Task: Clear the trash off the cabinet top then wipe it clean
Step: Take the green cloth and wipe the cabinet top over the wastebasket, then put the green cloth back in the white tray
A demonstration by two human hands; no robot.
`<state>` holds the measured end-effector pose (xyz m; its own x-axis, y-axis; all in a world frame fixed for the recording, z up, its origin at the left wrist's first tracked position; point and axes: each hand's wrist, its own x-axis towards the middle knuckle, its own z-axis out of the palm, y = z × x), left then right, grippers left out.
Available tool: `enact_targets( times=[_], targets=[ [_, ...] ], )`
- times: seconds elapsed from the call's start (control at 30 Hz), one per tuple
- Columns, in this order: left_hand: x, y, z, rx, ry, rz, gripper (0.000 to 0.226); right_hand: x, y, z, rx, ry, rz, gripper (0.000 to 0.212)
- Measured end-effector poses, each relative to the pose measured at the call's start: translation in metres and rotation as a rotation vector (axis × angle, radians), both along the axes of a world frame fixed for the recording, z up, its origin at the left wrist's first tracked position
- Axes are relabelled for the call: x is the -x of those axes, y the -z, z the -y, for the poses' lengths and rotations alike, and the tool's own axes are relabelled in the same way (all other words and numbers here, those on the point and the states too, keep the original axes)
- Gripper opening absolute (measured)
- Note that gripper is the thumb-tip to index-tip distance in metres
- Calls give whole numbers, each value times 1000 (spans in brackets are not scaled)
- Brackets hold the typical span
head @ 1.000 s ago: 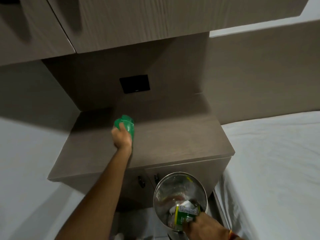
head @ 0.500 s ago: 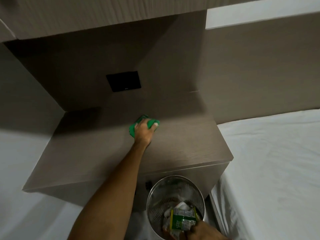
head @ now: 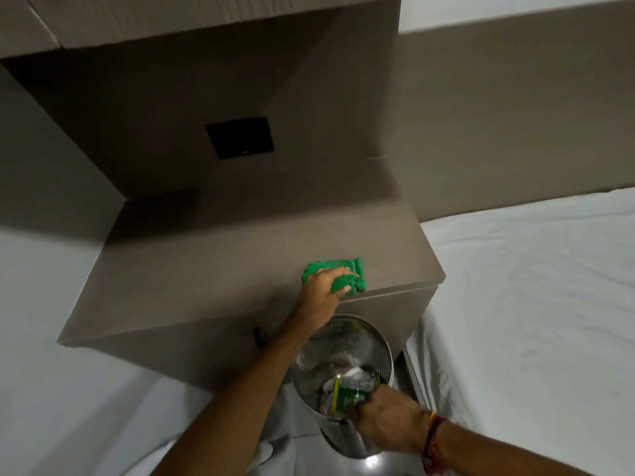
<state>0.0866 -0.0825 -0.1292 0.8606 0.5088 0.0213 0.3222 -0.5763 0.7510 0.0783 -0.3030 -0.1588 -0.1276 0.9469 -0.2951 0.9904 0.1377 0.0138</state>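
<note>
My left hand (head: pixel 321 286) presses a crumpled green cloth (head: pixel 338 273) onto the brown cabinet top (head: pixel 206 269), close to its front right edge. No trash shows on the top. My right hand (head: pixel 388 420) grips the near rim of a shiny metal bin (head: pixel 343 365), held just below the cabinet's front edge. Inside the bin lie crumpled white paper and a green and yellow packet (head: pixel 350 393).
A black wall plate (head: pixel 240 137) sits on the back panel above the cabinet. Overhead cabinets (head: pixel 206 18) hang above. A white bed (head: pixel 532 321) lies right of the cabinet, and more white bedding (head: pixel 51 389) lies to the left.
My left hand has dragged the green cloth from the back middle of the top toward the front right edge. The right hand stays on the bin.
</note>
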Motion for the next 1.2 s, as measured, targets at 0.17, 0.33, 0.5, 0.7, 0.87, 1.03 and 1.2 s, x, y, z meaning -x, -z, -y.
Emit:
enact_targets(
  times=[0.17, 0.33, 0.5, 0.7, 0.87, 1.03, 1.2],
  targets=[
    [79, 28, 58, 121, 176, -87, 45, 4, 8, 9, -61, 15, -28, 63],
    [119, 52, 60, 74, -34, -52, 65, 10, 5, 11, -217, -69, -14, 64],
    [133, 39, 52, 144, -197, -5, 50, 24, 15, 3, -182, -37, 66, 69],
    [196, 22, 30, 214, -506, 153, 26, 41, 27, -6, 40, -177, 151, 41],
    [304, 14, 21, 72, -801, 77, 19, 64, 37, -17, 25, -269, 126, 50],
    [412, 13, 62, -50, -1058, 76, 36, 87, 48, -29, 41, -277, 126, 33],
    [480, 53, 104, -12, -1219, -286, 21, 106, 57, -34, 84, -277, 121, 36]
  ],
)
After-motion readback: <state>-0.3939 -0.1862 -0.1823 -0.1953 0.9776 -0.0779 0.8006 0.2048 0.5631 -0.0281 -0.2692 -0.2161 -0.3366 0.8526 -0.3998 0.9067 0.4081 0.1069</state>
